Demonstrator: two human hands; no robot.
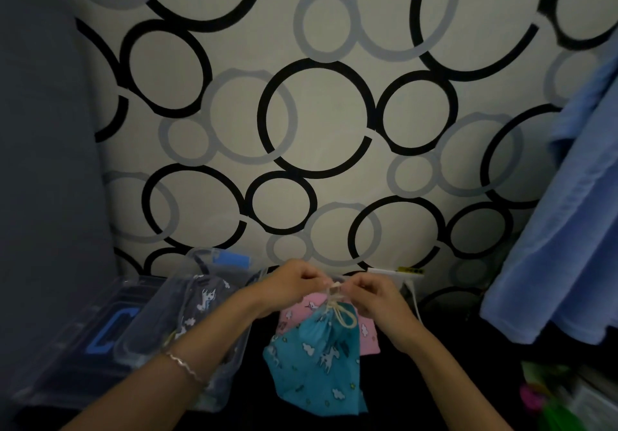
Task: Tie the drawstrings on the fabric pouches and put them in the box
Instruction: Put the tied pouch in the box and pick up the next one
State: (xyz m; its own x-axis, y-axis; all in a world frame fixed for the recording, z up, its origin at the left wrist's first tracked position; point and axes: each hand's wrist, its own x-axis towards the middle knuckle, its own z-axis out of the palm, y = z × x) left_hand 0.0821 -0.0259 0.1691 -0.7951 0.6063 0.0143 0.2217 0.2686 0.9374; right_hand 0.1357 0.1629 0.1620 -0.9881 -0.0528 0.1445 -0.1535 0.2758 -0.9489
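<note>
**Two hands tying the cord on a teal fabric pouch**

Seen from above, a person's left hand point(294, 285) and right hand point(379, 298) meet at the gathered neck of a teal pouch point(317, 363). The fingers of both hands are curled in, each hand pinching the cream drawstring point(344, 318) just above the pouch's mouth. The cord is thin and twisted, and a loop of it hangs over the front of the pouch. The pouch is soft woven cloth printed with small white clouds and unicorns. It is bunched tight at the top, flares out below, and hangs lifted over a dark surface point(418, 387).

A pink pouch point(369, 335) with the same kind of print lies just behind the teal one and is partly hidden by it.

To the left stands a clear plastic box point(140, 337) with rounded corners and a blue latch point(230, 259) at its far end. A grey printed pouch point(204, 297) lies inside it. Beside the box, further left, rests a clear lid point(60, 357) with a blue letter C showing through it.

A thin silver bracelet point(185, 365) circles the left wrist. Behind everything is a pale wall point(317, 113) patterned with black and grey rings. Folds of light blue cloth point(568, 230) hang on the right.
</note>
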